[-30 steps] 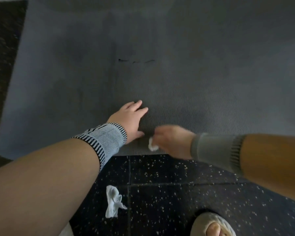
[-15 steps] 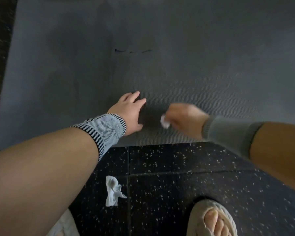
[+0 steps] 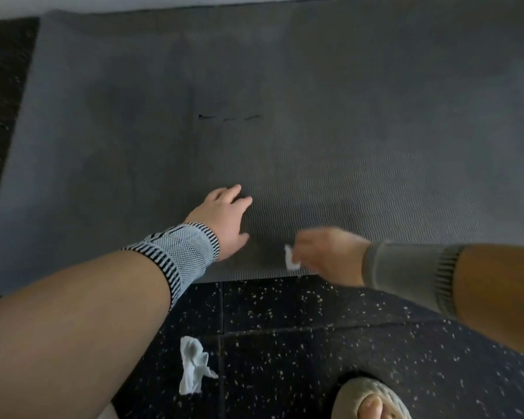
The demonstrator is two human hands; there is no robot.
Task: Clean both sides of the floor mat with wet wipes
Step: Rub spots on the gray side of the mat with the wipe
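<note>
A grey ribbed floor mat (image 3: 315,101) lies flat and fills most of the view. My left hand (image 3: 224,219) rests flat on it near its front edge, fingers straight. Just to the right, my right hand (image 3: 327,252) grips a small white wet wipe (image 3: 291,258) against the mat's front edge. The hand is blurred. A short dark mark (image 3: 229,117) shows on the mat farther back.
A crumpled white wipe (image 3: 192,368) lies on the black speckled floor (image 3: 300,343) in front of the mat. My foot in a beige slipper (image 3: 371,399) stands at the bottom right. A pale wall strip runs along the top.
My right hand with the wipe has swung back towards the mat's front edge after moving farther onto the mat. My left hand has stayed pressed in place.
</note>
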